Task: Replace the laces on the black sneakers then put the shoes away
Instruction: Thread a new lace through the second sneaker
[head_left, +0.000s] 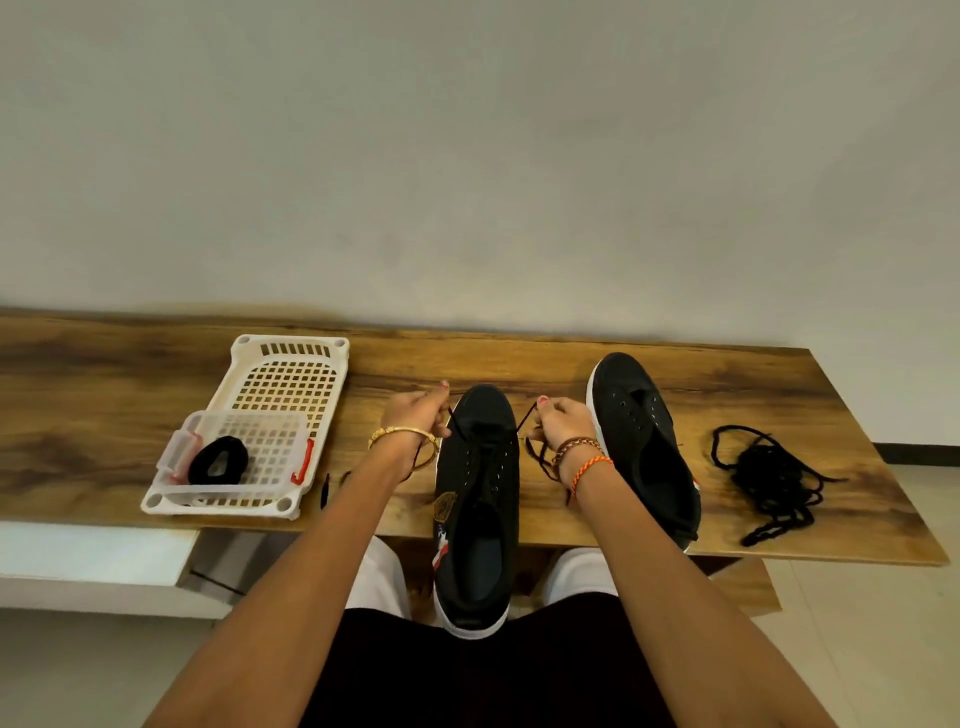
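black sneaker (475, 499), lace ends in both hands

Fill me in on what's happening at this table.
A person is lacing a black sneaker that overhangs the wooden table's near edge. The left hand and right hand each pinch one end of its black lace. A second sneaker lies unlaced to the right, beside a loose lace pile.

basket (291, 364) left, two sneakers (480, 499) (647, 441) middle, loose laces (774, 483) right.
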